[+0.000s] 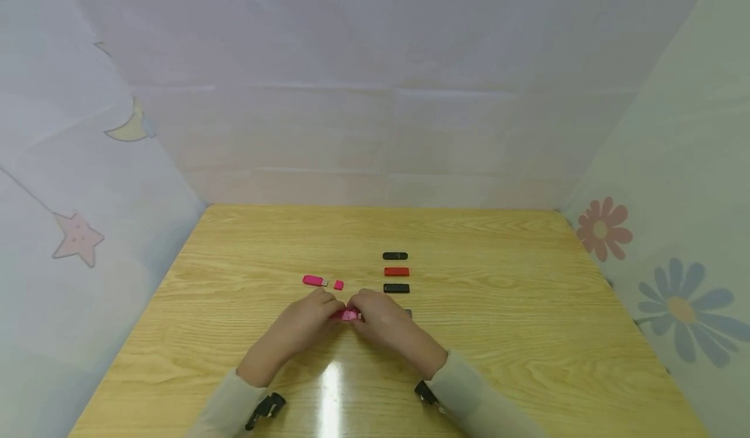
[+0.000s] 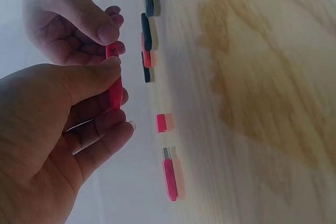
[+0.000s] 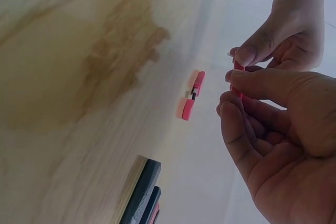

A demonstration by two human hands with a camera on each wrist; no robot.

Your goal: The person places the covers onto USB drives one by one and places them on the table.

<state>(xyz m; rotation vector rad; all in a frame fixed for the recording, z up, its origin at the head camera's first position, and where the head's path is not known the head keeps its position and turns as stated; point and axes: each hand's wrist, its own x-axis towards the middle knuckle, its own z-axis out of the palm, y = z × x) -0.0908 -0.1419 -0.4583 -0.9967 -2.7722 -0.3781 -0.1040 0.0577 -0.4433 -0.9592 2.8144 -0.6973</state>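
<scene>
Both hands meet over the table, pinching one pink USB stick (image 1: 349, 315) between thumbs and fingers. My left hand (image 1: 307, 321) grips its left end, and my right hand (image 1: 381, 321) has the other end. Fingers cover much of the stick; its pink side (image 2: 116, 98) shows in the left wrist view. Just beyond the hands lies another pink USB stick (image 1: 313, 280) with its metal plug bare. Its pink cap (image 1: 338, 285) rests apart from it, a short way to the right of the plug.
Beyond the right hand, a column of USB sticks lies on the wooden table (image 1: 527, 308): a black one (image 1: 395, 256), a red one (image 1: 396, 271) and another black one (image 1: 396, 288). A dark grey one (image 1: 408, 313) peeks out from behind the right hand. Printed cloth surrounds the table.
</scene>
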